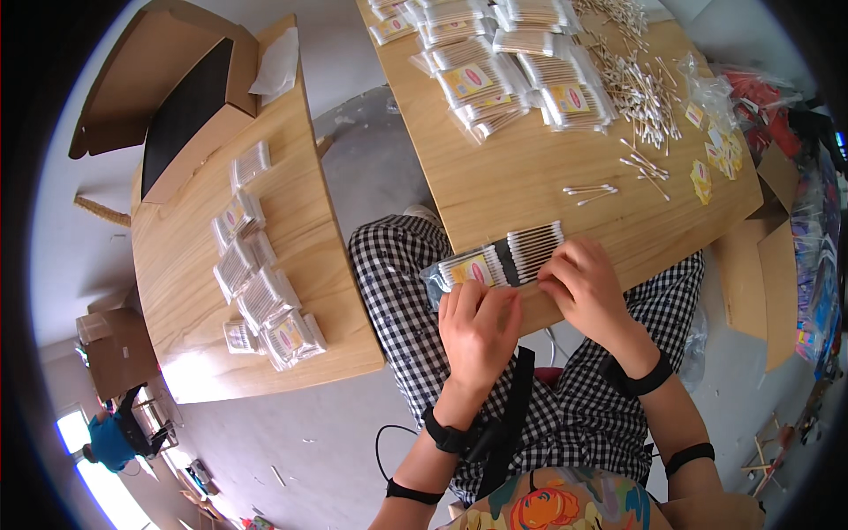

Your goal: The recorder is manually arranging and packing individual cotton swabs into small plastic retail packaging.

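The left hand (477, 331) is covering the lower edge of a clear packet (473, 270) with curled fingers, and its fingertips are facing out of sight; whether that grip is clamping the film or only touching it, I cannot tell. The right hand (583, 283) is hiding the lower right corner of a row of swabs (534, 251); its thumb and fingertips are bunching close together, and whether anything is sitting between them is too small to make out. Both packet and row are lying at the near left corner of the counter (632, 234), beside each other, with a dark strip showing between. The packet is showing a yellow label with a red oval; the row's pale, white-tipped sticks are lining up evenly. Farther off, stacked packets (508, 66) are running past the top edge.
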A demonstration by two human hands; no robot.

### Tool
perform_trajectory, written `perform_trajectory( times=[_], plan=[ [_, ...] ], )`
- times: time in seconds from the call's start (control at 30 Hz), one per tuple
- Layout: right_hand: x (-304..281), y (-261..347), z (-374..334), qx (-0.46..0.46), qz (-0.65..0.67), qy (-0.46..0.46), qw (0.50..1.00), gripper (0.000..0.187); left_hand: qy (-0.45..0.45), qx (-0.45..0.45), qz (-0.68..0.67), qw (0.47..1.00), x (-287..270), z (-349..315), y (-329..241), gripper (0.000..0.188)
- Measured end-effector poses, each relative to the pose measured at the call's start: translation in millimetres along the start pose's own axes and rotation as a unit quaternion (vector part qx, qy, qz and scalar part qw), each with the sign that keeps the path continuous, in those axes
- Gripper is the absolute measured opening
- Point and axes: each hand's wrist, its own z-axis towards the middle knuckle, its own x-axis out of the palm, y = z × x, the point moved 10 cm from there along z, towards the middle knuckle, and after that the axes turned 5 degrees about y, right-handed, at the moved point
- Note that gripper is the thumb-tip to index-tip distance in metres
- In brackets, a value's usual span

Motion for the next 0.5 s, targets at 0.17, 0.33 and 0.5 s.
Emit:
perform_trajectory(
  times=[0.17, 0.33, 0.5],
  plan=[
    [5, -3, 1, 0.017, -0.018, 0.04, 0.999, 0.014, -0.012, 0.002, -0.005, 1.0, 1, 1, 4, 0.017],
    [6, 4, -14, -0.008, -0.115, 0.077, 0.99, 0.011, -0.019, 0.019, -0.008, 1.0, 3, 2, 1, 0.018],
    [-105, -93, -98, 0.222, -0.125, -0.006, 0.967, 0.013, -0.032, 0.008, -0.036, 0.999, -2, -3, 10, 0.019]
  ],
)
